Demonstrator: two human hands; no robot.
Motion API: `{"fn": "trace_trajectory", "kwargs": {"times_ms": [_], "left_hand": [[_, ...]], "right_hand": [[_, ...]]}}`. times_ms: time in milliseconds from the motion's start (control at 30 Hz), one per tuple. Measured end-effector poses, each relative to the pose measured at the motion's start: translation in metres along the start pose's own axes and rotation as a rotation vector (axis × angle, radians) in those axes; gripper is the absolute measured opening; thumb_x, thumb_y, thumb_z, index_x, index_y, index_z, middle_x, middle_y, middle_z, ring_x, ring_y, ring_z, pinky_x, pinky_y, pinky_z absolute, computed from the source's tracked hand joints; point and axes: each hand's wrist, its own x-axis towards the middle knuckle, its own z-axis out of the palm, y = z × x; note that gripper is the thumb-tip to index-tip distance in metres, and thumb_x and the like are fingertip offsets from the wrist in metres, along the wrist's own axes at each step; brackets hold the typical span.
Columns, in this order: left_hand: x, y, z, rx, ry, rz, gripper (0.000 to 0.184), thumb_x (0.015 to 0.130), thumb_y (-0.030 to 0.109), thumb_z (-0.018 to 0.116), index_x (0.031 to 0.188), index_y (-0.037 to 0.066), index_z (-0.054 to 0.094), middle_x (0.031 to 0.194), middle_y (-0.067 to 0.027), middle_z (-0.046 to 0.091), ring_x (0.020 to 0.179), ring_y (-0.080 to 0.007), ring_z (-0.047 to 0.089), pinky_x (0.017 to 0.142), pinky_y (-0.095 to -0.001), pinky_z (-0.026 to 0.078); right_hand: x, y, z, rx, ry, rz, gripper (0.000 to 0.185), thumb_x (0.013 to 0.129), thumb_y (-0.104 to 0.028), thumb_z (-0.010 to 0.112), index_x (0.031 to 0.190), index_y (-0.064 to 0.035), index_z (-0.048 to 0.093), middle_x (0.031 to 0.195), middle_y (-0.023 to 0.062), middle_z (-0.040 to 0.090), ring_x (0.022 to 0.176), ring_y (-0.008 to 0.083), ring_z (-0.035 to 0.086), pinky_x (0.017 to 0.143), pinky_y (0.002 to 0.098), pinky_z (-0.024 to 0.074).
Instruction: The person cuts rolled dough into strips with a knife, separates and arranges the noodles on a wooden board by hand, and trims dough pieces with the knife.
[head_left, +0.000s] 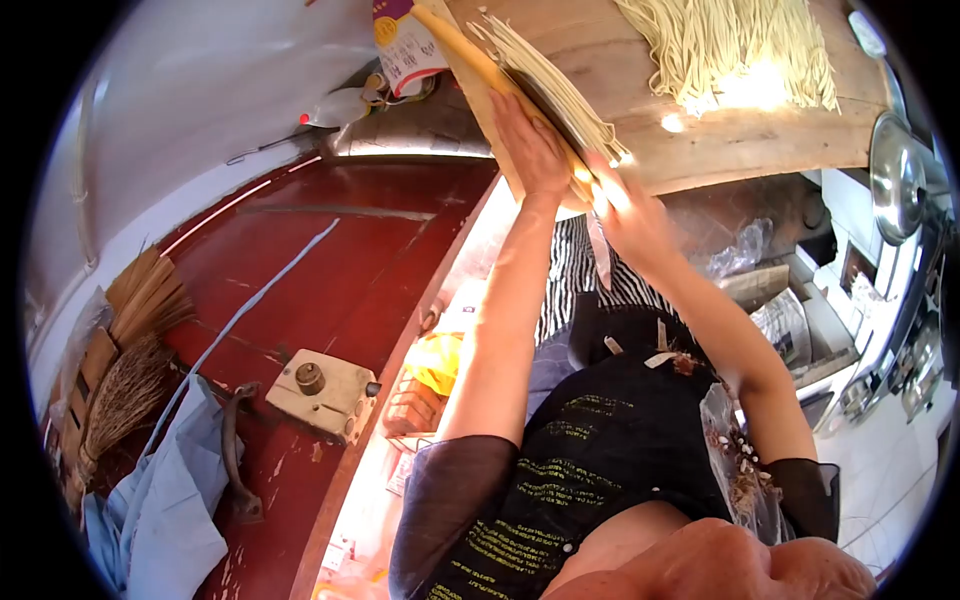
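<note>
My left hand (527, 147) lies flat on a long folded sheet of yellowish dough (468, 58), fingers stretched out along it. My right hand (632, 215) is closed at the near end of a large knife; its handle is hidden in my fingers. The dark knife blade (548, 100) stands on edge along the dough, close beside my left fingers. On the blade's right side lie cut noodles (560, 75) in a narrow bundle. All of this rests on a wooden board (690, 150). Bright sunlight washes out the area around my right fingers.
A heap of loose noodles (725, 45) lies at the board's far right. Left are a printed flour bag (410, 50), a plastic bottle (338, 107) and a red tabletop (350, 200) with a metal box (322, 392), blue cloth (180, 480) and brush (125, 390). A pot lid (897, 178) stands right.
</note>
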Motion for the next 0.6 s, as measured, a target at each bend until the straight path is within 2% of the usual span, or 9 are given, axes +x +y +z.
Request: {"fn": "trace_trajectory", "kwargs": {"times_ms": [100,167,267,300,367,433,533,600], "left_hand": [[0.002,0.002,-0.002,-0.023,-0.008,-0.084,0.054,0.090,0.005,0.040,0.140,-0.012,0.028,0.151,-0.0325,0.023,0.141,-0.0440,0.023,0.117,-0.0513,0.016],[0.000,0.002,-0.010,-0.018,-0.053,-0.117,0.055,0.090,0.006,0.040,0.141,-0.012,0.029,0.150,-0.0325,0.023,0.141,-0.0431,0.022,0.118,-0.0509,0.016],[0.000,0.001,-0.018,-0.014,-0.107,-0.136,0.056,0.090,0.009,0.038,0.142,-0.009,0.028,0.151,-0.0319,0.023,0.142,-0.0412,0.021,0.118,-0.0500,0.015],[-0.002,-0.001,-0.017,0.011,-0.098,-0.102,0.056,0.091,0.010,0.038,0.143,-0.007,0.028,0.152,-0.0316,0.021,0.142,-0.0409,0.021,0.118,-0.0498,0.015],[-0.002,-0.002,-0.013,0.027,-0.081,-0.076,0.056,0.091,0.011,0.038,0.144,-0.006,0.028,0.152,-0.0313,0.020,0.143,-0.0406,0.020,0.118,-0.0497,0.015],[-0.004,-0.004,-0.015,0.016,-0.095,-0.088,0.056,0.095,0.015,0.038,0.146,-0.004,0.025,0.153,-0.0312,0.017,0.143,-0.0413,0.018,0.118,-0.0503,0.015],[-0.003,0.001,-0.014,0.034,-0.094,-0.100,0.056,0.097,0.018,0.038,0.146,-0.004,0.022,0.153,-0.0313,0.016,0.143,-0.0431,0.017,0.118,-0.0516,0.015],[-0.004,0.000,-0.011,0.047,-0.089,-0.076,0.057,0.099,0.019,0.038,0.147,-0.004,0.020,0.153,-0.0313,0.016,0.143,-0.0445,0.017,0.117,-0.0530,0.014]], "right_hand": [[0.070,-0.016,0.022,-0.111,0.040,-0.029,0.050,0.089,-0.016,0.057,0.138,-0.0221,0.050,0.074,0.0165,0.059,0.064,0.0342,0.061,0.056,0.0440,0.0502],[0.114,-0.032,-0.002,0.048,-0.174,0.087,0.044,0.090,-0.019,0.054,0.134,-0.0184,0.053,0.078,0.0213,0.064,0.069,0.0385,0.063,0.061,0.0467,0.0505],[0.120,-0.041,-0.040,0.120,-0.284,0.122,0.043,0.091,-0.021,0.052,0.133,-0.0167,0.053,0.079,0.0238,0.065,0.072,0.0416,0.063,0.066,0.0494,0.0504],[0.101,-0.043,-0.050,0.149,-0.288,0.143,0.044,0.091,-0.021,0.053,0.136,-0.0176,0.050,0.074,0.0234,0.064,0.072,0.0412,0.063,0.065,0.0487,0.0506],[0.042,-0.020,-0.047,-0.004,-0.200,0.044,0.047,0.092,-0.020,0.055,0.139,-0.0191,0.048,0.079,0.0227,0.064,0.070,0.0410,0.063,0.063,0.0475,0.0503],[-0.013,-0.018,-0.052,0.038,-0.154,0.121,0.052,0.091,-0.017,0.057,0.141,-0.0218,0.046,0.082,0.0198,0.061,0.067,0.0385,0.061,0.058,0.0459,0.0493],[-0.074,-0.007,-0.059,0.046,-0.143,0.066,0.056,0.090,-0.014,0.058,0.143,-0.0246,0.044,0.082,0.0157,0.058,0.066,0.0353,0.059,0.055,0.0455,0.0484],[-0.087,-0.006,-0.060,-0.017,-0.215,0.141,0.058,0.089,-0.014,0.058,0.144,-0.0270,0.044,0.077,0.0127,0.055,0.067,0.0330,0.059,0.055,0.0448,0.0483]]}}
